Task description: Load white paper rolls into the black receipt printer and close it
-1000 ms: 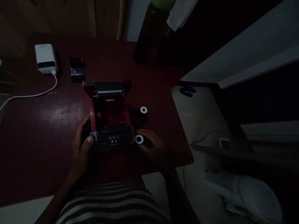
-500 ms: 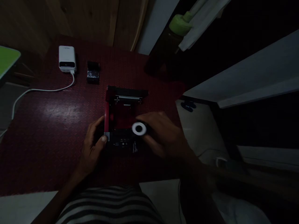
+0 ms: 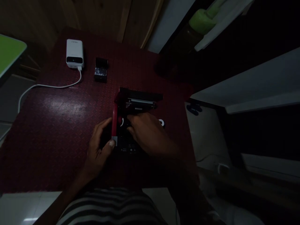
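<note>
A small black and red machine, apparently a label printer (image 3: 114,120), stands on the dark red tabletop with its lid (image 3: 142,95) raised. My left hand (image 3: 99,150) grips its left side, thumb on the grey front corner and fingers along the red wall. Over the open bay is my right hand (image 3: 146,132), its fingers closed around a dark roll. The roll's white-ringed end (image 3: 161,122) shows beyond the knuckles on the right. Another white curved edge shows at the bay's left wall. Most of the roll is hidden under my hand.
A white power bank (image 3: 74,53) with a white cable (image 3: 51,86) lies at the back left. Near it rests a small black piece with a shiny band (image 3: 100,71). A green-capped bottle (image 3: 202,22) stands at the back right. Dark slippers (image 3: 194,109) lie on the floor.
My right hand has brought the roll left and down into the printer's open bay, turning it crosswise. The left hand keeps its grip. The whole view has shifted slightly.
</note>
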{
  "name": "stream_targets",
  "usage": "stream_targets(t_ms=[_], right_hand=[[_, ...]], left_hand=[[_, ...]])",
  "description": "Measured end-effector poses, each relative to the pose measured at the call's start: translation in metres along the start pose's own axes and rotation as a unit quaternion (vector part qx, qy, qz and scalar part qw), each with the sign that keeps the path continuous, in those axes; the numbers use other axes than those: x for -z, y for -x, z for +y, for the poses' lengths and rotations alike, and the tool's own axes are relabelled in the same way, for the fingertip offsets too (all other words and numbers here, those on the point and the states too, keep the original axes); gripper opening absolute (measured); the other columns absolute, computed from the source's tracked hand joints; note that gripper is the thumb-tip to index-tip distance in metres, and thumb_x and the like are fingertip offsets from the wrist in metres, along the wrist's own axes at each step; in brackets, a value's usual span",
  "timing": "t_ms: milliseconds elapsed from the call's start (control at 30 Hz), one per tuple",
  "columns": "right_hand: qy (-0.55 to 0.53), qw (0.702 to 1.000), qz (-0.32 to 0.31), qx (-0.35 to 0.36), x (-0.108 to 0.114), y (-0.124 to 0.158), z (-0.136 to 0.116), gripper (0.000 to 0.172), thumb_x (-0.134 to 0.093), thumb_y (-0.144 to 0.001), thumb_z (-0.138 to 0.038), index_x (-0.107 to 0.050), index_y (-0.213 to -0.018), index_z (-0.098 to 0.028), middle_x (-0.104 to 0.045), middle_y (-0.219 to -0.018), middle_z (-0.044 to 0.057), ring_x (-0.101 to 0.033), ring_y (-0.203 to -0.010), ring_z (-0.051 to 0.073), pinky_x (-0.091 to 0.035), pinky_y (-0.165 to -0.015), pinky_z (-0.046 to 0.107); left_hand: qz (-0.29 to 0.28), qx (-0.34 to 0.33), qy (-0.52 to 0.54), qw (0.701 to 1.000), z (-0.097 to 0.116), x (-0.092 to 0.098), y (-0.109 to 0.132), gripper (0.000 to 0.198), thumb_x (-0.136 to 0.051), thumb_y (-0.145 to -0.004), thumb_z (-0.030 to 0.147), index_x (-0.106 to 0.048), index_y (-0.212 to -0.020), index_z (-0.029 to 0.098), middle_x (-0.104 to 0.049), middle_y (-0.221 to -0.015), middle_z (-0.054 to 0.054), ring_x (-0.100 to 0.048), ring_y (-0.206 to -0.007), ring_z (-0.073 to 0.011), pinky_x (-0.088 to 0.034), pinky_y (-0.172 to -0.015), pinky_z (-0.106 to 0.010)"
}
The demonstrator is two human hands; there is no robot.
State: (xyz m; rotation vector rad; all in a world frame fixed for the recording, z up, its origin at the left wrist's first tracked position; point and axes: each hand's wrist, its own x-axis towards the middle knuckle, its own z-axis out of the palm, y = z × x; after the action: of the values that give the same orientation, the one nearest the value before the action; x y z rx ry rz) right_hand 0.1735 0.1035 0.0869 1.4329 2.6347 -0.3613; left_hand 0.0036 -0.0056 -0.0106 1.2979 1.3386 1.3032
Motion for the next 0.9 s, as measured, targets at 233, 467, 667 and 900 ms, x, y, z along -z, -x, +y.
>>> stream_targets(t_ms=[233,467,667,900], right_hand=[[-0.035,0.999,-0.025,-0.011,-0.007,-0.010,0.002,0.024,-0.066,-0.098,0.000,-0.081,-0.096,-0.018,-0.084,-0.089,0.014,-0.082,-0.077,0.030,-0.057,-0.066,0.038],[-0.192,0.976,0.080,0.066,-0.010,0.019,0.026,0.035,-0.065,-0.105,-0.007,-0.080,-0.128,-0.027,-0.088,-0.115,0.006,-0.083,-0.105,0.026,-0.065,-0.093,0.039],[-0.252,0.941,0.151,0.168,-0.008,0.057,0.045,0.022,-0.067,-0.110,-0.021,-0.084,-0.124,-0.025,-0.088,-0.120,0.008,-0.081,-0.114,0.025,-0.067,-0.101,0.044],[-0.197,0.925,0.279,0.163,-0.033,0.057,0.028,0.027,-0.058,-0.111,-0.013,-0.083,-0.103,-0.020,-0.084,-0.098,0.009,-0.078,-0.095,0.025,-0.067,-0.089,0.043]], left_hand=[[0.006,0.015,-0.005,1.000,0.001,0.000,0.000,0.058,-0.064,-0.110,0.052,-0.060,-0.163,0.029,-0.063,-0.164,-0.012,-0.058,-0.153,-0.0378,-0.043,-0.131,-0.060],[0.005,0.018,0.006,1.000,-0.001,0.000,-0.001,0.059,-0.064,-0.109,0.052,-0.060,-0.164,0.029,-0.063,-0.165,-0.012,-0.059,-0.153,-0.0376,-0.042,-0.131,-0.060],[0.015,0.040,-0.004,0.999,0.013,0.003,-0.003,0.058,-0.066,-0.107,0.058,-0.067,-0.156,0.028,-0.070,-0.156,-0.011,-0.064,-0.147,-0.0371,-0.051,-0.125,-0.056],[0.099,-0.019,-0.041,0.994,0.049,0.010,-0.064,0.060,-0.066,-0.110,0.062,-0.067,-0.157,0.025,-0.067,-0.162,-0.010,-0.064,-0.148,-0.0355,-0.050,-0.126,-0.058]])
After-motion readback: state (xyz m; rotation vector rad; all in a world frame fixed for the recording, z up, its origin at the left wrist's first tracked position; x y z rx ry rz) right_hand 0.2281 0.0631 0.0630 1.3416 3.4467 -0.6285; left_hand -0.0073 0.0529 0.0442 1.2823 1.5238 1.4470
